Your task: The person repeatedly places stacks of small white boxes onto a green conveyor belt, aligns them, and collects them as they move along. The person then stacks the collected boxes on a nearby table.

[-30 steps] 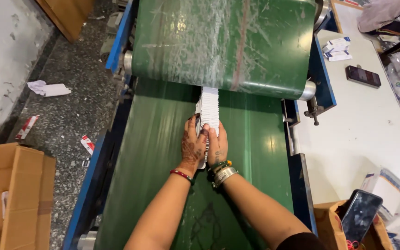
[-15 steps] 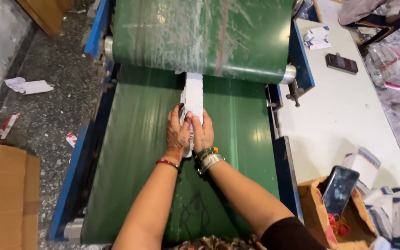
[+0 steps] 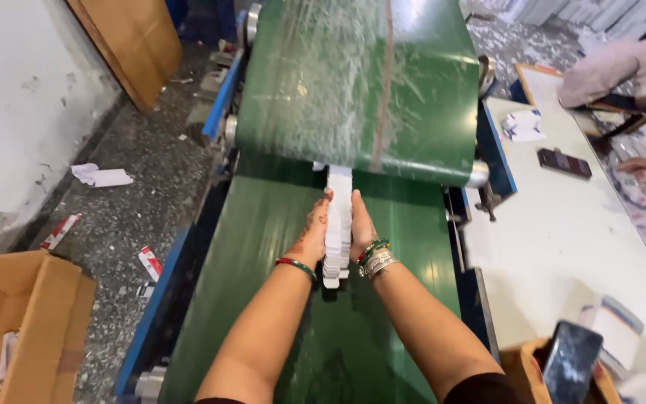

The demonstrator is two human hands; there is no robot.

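Head view: my left hand (image 3: pixel 309 238) and right hand (image 3: pixel 362 224) press flat against either side of a row of white cartons (image 3: pixel 337 224) lying on the green conveyor belt (image 3: pixel 405 247), fingers closed against it. Judged light, stiff but loose; the row would buckle unless squeezed from both ends.

White card stack (image 3: pixel 337 224) on green conveyor belt (image 3: pixel 263 247); beside the belt, white table (image 3: pixel 562 239), black phone (image 3: pixel 564 162), brown carton (image 3: pixel 16 322).
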